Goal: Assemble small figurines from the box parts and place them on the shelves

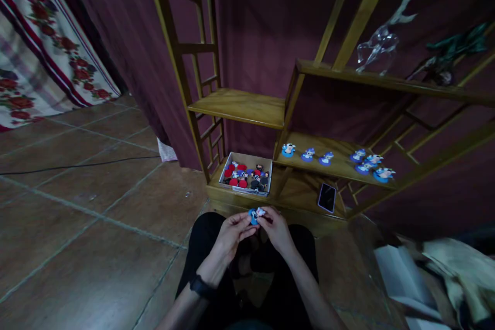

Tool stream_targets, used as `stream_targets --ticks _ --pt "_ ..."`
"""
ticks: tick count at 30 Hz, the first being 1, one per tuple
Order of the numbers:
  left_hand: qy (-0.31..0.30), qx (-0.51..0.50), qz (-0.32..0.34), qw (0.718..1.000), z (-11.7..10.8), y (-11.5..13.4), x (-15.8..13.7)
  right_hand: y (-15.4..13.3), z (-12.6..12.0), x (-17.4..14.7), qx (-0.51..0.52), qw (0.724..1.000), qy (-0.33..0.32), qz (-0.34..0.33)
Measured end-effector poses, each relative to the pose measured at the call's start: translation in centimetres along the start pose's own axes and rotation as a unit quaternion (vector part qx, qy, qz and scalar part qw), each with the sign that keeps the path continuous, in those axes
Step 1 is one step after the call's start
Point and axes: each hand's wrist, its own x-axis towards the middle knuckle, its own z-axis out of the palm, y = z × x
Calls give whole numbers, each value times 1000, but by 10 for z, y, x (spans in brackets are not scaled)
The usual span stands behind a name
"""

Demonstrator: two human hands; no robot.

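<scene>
Over my lap, both hands close on one small figurine point(254, 214) with a round blue base and a white upper part. My left hand point(235, 230) pinches it by the base side. With its fingertips, my right hand point(274, 224) grips the white end. Just beyond them, a shallow cardboard box point(249, 192) on the lowest shelf holds a jumble of figurines point(243, 171) with red, purple and dark bases. On the shelf up to the right stand several more figurines point(325, 158) on blue and purple bases, some of them grouped at the right end.
A phone point(327, 198) lies on the lower shelf at right. Higher up stand a clear deer ornament point(378, 47) and a dark green ornament point(456, 54). Wooden shelf posts point(176, 56) rise in front. A black cable point(77, 165) crosses the tiled floor at left; cloth point(460, 263) is piled at right.
</scene>
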Motion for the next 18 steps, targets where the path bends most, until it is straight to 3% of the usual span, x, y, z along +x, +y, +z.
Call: stream_targets --ticks 7,18 --pt "-20 1 -11 1000 -3 -1 4 -7 -7 2 -26 999 -21 -28" --pt "-11 -15 -12 1000 1 -6 9 -1 -9 2 -46 999 0 -27"
